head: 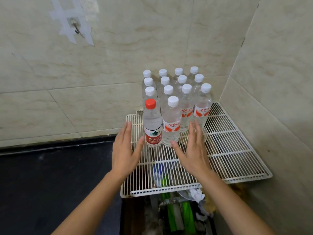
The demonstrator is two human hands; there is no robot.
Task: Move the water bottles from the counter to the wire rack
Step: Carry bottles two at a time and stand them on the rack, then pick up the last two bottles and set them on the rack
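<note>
Fingers [126, 131] of both hands are spread flat and hold nothing, left hand [124, 153] and right hand [193, 150] flanking the front row. Fourteen upright water bottles stand on the wire rack [228, 150]: thirteen white-capped bottles [171, 122] and one red-capped bottle [152, 126].

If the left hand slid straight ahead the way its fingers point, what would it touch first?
Probably nothing at once: the left hand points past the red-capped bottle, along the wire rack toward the tiled wall. Depth is unclear.

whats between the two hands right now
In the head view, two front-row bottles stand between the left hand and right hand: the red-capped bottle and a white-capped bottle.
</note>
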